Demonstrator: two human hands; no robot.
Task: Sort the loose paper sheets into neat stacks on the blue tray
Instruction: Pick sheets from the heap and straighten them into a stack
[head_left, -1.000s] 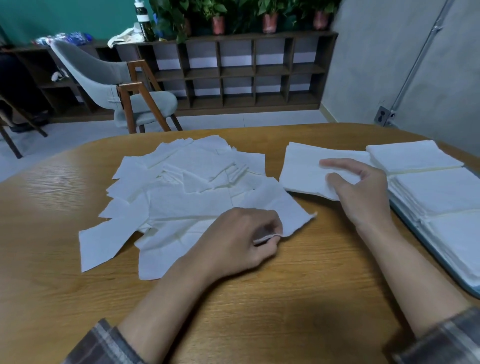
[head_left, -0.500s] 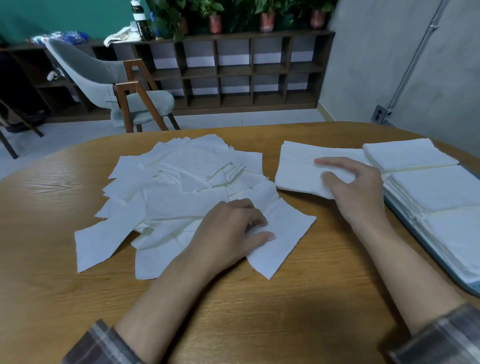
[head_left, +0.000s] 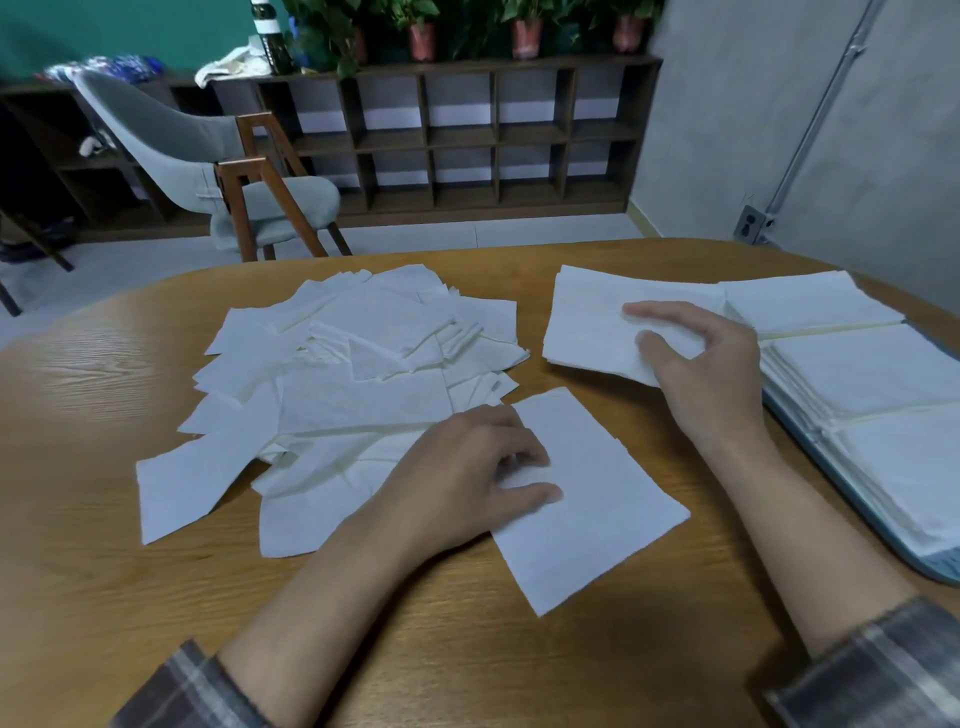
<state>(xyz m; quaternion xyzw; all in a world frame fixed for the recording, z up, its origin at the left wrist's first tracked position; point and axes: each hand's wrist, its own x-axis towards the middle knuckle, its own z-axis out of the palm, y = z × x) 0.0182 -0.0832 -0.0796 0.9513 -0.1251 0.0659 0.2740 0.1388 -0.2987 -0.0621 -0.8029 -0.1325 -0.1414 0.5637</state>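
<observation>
A messy pile of loose white paper sheets (head_left: 343, 374) lies on the wooden table (head_left: 104, 597). One single sheet (head_left: 587, 514) lies flat apart from the pile, nearer to me. My left hand (head_left: 467, 478) rests on its left edge, fingers loosely bent and pressing it down. My right hand (head_left: 701, 374) holds the near corner of a small stack of sheets (head_left: 587, 322) between thumb and fingers. At the right, the blue tray (head_left: 852, 499) carries three neat white stacks (head_left: 872, 369).
A grey chair with wooden legs (head_left: 234, 171) stands beyond the table's far edge. Behind it runs a low dark shelf unit (head_left: 467, 140) with potted plants on top. A grey wall (head_left: 805, 130) is at the right.
My left hand let go of the pinched edge, and slid one sheet out of the pile towards me and to the right. My right hand has stayed on the small stack.
</observation>
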